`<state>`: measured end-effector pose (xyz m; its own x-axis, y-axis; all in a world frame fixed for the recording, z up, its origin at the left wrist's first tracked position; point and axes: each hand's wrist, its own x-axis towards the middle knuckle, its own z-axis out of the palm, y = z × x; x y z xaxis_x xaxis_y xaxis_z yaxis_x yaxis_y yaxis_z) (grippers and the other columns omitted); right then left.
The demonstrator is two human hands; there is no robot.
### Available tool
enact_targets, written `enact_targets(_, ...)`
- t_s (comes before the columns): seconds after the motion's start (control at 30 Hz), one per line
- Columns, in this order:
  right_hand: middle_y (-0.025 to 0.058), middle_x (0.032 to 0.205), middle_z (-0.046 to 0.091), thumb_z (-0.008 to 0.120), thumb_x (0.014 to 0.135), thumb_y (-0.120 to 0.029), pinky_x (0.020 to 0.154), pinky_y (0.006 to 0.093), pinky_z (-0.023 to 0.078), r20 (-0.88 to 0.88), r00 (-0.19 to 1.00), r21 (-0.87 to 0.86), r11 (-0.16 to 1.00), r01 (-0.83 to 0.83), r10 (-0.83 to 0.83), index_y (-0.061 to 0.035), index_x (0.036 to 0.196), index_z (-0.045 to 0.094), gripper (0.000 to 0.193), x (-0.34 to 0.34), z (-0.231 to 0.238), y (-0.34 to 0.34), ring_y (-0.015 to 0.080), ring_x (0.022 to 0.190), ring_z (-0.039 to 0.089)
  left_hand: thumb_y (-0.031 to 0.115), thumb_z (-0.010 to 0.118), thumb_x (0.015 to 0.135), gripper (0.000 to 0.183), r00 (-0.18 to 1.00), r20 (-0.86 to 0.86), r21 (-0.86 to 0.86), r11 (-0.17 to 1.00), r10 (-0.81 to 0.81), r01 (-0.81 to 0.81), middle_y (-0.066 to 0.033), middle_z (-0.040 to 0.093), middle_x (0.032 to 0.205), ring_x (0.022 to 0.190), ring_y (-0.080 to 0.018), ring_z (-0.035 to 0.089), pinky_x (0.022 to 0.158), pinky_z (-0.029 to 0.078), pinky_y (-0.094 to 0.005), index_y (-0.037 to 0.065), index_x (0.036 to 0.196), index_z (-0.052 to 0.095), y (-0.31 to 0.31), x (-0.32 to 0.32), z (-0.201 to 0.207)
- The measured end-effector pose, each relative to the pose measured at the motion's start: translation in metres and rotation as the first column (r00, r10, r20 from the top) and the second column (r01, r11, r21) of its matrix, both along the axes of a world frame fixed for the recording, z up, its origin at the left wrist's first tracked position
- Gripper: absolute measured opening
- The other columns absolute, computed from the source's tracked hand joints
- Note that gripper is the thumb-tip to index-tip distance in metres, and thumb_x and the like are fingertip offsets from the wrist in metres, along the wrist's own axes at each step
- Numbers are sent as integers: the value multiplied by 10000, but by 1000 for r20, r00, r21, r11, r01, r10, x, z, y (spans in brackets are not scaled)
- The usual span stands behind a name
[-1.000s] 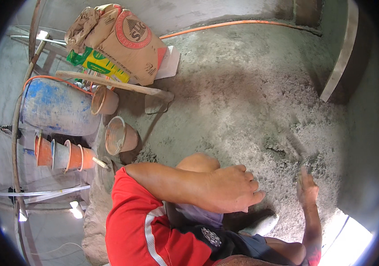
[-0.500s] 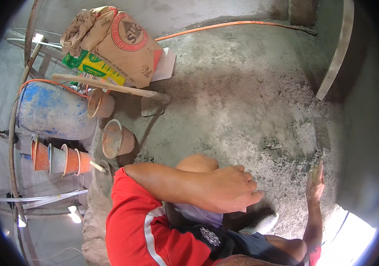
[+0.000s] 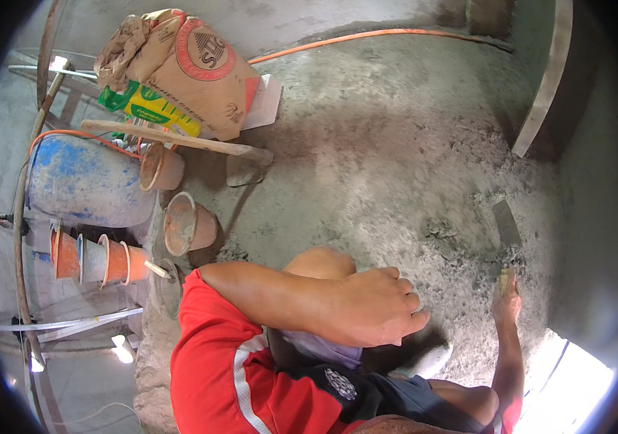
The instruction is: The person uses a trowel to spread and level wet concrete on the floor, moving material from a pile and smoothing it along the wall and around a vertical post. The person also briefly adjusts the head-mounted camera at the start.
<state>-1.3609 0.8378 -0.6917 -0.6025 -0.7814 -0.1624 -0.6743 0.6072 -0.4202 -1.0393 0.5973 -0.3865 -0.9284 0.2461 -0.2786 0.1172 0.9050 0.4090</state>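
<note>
The trowel, gripped in the right hand, has swung left, away from the wall, over rough grey mix, suggesting unfinished surface there; the left hand is half-curled, contents unclear

Grey walls beside a rough grey floor, bright white light at lower right
</note>
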Motion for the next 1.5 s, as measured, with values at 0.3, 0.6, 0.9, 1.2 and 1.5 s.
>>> enact_targets(0.3, 196, 1350, 640, 654, 935, -174, 913, 511, 553, 78, 996, 237, 971, 17, -37, -257, 1564, 357, 700, 7, 6, 4, 416, 1120, 668, 377, 623, 942, 500, 999, 47, 32, 999, -6, 4, -95, 648, 985, 955, -279, 645, 814, 495, -419, 33, 1296, 545, -7, -15, 10)
enact_targets(0.6, 232, 1341, 632, 652, 938, -236, 839, 484, 599, 37, 995, 44, 994, 96, -97, -253, 1534, 416, 641, 0, 56, 27, 404, 994, 712, 418, 715, 874, 524, 994, 98, -110, 993, 47, -36, -56, 678, 989, 945, -243, 653, 815, 525, -385, 94, 1279, 637, 4, -22, 38)
enact_targets(0.9, 222, 1223, 663, 601, 980, -294, 702, 502, 610, -296, 884, 87, 911, 402, -362, -253, 1538, 379, 602, -74, 29, 143, 392, 845, 731, 379, 750, 842, 573, 987, 153, -62, 997, 45, -36, -121, 696, 1065, 983, -291, 657, 889, 515, -417, 51, 1297, 631, 6, -29, 30)
enact_targets(1.2, 250, 1194, 677, 615, 975, -308, 757, 488, 633, -76, 933, 179, 916, 360, -352, -256, 1582, 283, 693, -28, -4, 130, 387, 831, 731, 394, 716, 891, 515, 994, 105, -83, 996, 24, -16, -41, 669, 976, 910, -223, 641, 818, 530, -371, 81, 1292, 630, 3, -40, 27)
enact_targets(1.5, 220, 1214, 653, 609, 976, -283, 836, 513, 594, -120, 972, 150, 964, 221, -204, -301, 1593, 257, 710, -79, 61, 14, 409, 960, 709, 415, 698, 899, 493, 997, 77, -125, 992, -23, 32, -38, 680, 959, 893, -217, 660, 782, 542, -362, 109, 1282, 646, -7, -42, 16)
